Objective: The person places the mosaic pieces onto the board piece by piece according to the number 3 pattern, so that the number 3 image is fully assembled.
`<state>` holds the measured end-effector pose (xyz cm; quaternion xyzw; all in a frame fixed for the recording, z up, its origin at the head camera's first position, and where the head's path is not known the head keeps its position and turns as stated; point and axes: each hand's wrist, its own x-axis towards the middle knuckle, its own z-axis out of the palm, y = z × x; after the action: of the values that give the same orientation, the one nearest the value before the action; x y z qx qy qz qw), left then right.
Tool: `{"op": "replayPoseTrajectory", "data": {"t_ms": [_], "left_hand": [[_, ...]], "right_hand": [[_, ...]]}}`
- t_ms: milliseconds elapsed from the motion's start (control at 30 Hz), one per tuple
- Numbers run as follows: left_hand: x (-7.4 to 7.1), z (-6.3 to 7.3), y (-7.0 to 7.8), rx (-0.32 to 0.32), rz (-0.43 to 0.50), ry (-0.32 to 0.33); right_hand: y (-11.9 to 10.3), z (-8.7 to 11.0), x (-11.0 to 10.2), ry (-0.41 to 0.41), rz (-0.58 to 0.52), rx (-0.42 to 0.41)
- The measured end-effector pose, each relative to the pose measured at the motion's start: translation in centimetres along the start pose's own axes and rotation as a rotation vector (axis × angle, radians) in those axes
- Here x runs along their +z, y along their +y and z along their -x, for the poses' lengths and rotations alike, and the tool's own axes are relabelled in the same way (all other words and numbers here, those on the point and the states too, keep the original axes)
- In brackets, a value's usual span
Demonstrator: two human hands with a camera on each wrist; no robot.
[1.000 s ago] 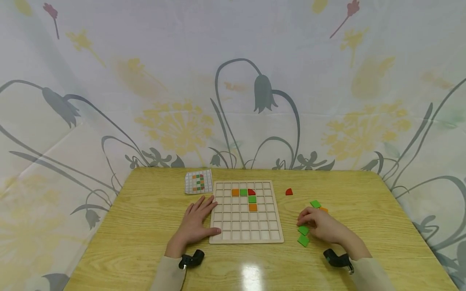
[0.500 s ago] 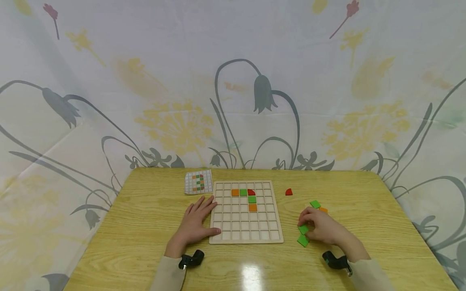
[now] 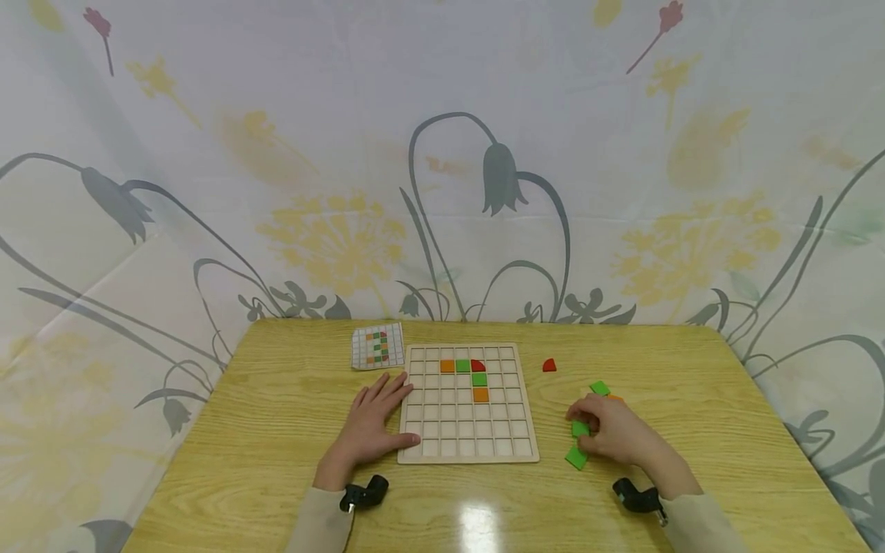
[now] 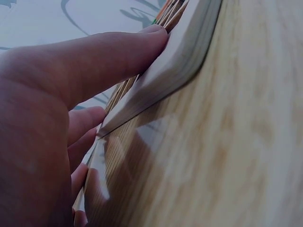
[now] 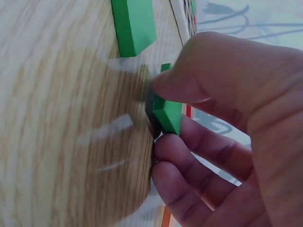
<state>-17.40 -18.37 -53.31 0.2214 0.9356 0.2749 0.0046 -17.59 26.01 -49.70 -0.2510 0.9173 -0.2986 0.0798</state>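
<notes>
My right hand (image 3: pixel 615 430) pinches a green square tile (image 5: pixel 168 116) between thumb and fingers, low over the table at the right of the grid board. Another green square tile (image 3: pixel 576 458) lies just nearer to me. My left hand (image 3: pixel 369 422) rests with spread fingers on the left edge of the wooden grid board (image 3: pixel 442 427), the thumb (image 4: pixel 151 40) over its near left rim. Orange, green and red tiles sit in the board's upper cells, turning down into an orange tile (image 3: pixel 480 395).
A printed pattern card (image 3: pixel 359 353) lies behind the board's left corner. Right of the board lies a red quarter-circle tile (image 3: pixel 549 365). Beyond my right hand are a green tile (image 3: pixel 598 388) and a partly hidden orange tile (image 3: pixel 616 399). A patterned curtain (image 3: pixel 442 230) closes the back.
The green tile at my right fingers has slid slightly away from me and to the right, and my thumb has closed in on it. My left hand stays in place.
</notes>
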Motion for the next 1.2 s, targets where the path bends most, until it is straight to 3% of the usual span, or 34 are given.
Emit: {"op": "replayPoseTrajectory", "data": {"t_ms": [167, 400, 767, 1200], "left_hand": [[-0.1, 0.0, 0.1, -0.007, -0.002, -0.013], [-0.3, 0.0, 0.3, -0.017, 0.001, -0.02], [-0.2, 0.0, 0.3, -0.011, 0.005, -0.02], [-0.2, 0.0, 0.3, -0.025, 0.006, -0.028]], "right_hand": [[0.1, 0.1, -0.1, 0.036, 0.012, 0.011], [-0.2, -0.3, -0.5, 0.083, 0.056, -0.034], [-1.5, -1.8, -0.6, 0.086, 0.049, -0.07], [-2.9, -3.4, 0.6, 0.136, 0.044, -0.106]]}}
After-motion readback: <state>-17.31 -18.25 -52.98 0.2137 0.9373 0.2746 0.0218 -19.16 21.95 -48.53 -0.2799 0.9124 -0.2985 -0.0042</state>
